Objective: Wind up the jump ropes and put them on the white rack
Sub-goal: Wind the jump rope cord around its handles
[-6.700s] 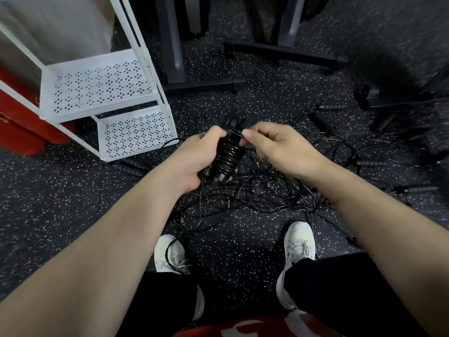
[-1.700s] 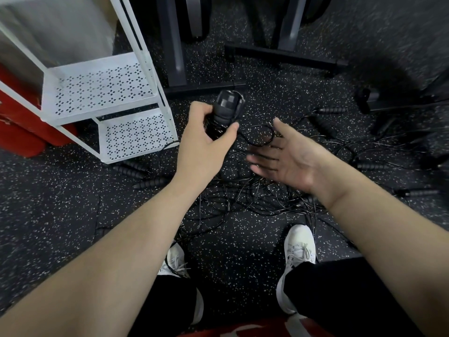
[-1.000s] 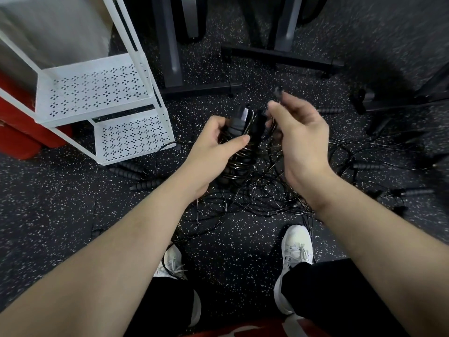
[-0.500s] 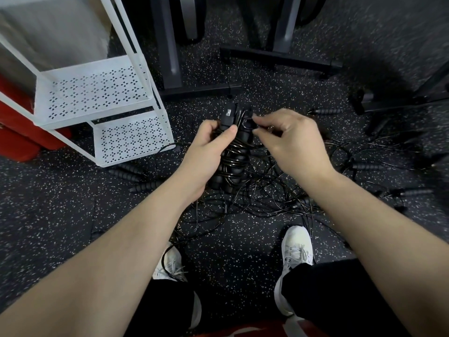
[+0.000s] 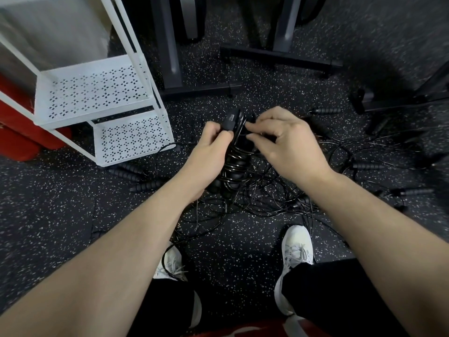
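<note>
Left hand [image 5: 206, 152]: curled around a wound jump rope [image 5: 234, 152], gripping its black handles with the thumb laid across the front.
Right hand [image 5: 289, 142]: fingers bent, thumb and forefinger pinching the cord at the bundle's upper end.
Wound jump rope: held upright between both hands above the floor [image 5: 60, 210], cord coiled around the handles.
Loose ropes [image 5: 274, 190]: tangled black cords spread on the floor beneath the hands, several foam handles scattered around.
White rack [image 5: 97, 98]: stands at the left, two perforated shelves showing.
Shoes [image 5: 297, 249]: white, near the bottom edge.
</note>
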`<state>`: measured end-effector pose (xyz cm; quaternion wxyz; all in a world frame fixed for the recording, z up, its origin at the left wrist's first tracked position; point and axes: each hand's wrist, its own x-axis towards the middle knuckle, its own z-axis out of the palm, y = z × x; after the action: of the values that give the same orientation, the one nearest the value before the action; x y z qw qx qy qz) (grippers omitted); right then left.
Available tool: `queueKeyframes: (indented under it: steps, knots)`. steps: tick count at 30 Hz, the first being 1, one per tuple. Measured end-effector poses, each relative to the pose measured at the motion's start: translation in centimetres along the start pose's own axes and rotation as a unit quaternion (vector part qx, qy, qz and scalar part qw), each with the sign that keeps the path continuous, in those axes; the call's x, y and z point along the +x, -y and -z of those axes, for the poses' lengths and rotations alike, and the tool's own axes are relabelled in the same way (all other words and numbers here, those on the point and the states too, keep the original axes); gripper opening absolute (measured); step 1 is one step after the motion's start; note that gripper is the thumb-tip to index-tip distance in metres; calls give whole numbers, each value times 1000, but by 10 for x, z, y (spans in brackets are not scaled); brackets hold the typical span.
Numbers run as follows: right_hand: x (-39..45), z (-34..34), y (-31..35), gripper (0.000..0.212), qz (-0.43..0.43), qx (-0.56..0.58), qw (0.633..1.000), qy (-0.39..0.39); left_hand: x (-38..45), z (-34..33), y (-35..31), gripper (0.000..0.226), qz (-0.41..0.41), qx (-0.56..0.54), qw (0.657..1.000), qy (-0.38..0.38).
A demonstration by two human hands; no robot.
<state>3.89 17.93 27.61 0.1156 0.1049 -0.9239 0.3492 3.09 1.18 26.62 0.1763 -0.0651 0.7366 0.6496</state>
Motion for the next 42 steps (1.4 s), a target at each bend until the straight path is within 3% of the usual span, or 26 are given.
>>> queueKeyframes:
  steps: [11,16,19,26,34,38,42]
  knots:
    - [0,-3,-2,19,-24,71,996,-54,2,-2,1,13,2,6,1000,0]
    - [0,-7,6,26,-17,34,999,-1,1,-2,0,14,7,-10,1000,-16]
    - [-1,-8,10,31,-58,20,998,21,1,-2,2,13,-4,14,1000,-26]
    - [-3,-2,18,38,-133,165,976,-54,2,-3,3,11,-12,39,999,-14]
    - [-3,-6,14,40,-119,210,970,-43,2,-1,3,13,-4,45,999,-21]
    - [-2,-4,14,44,-147,260,953,-53,3,-2,3,16,-22,95,995,-21]
    - [1,-1,9,27,-165,201,964,-49,-1,-4,5,19,-46,189,981,2]
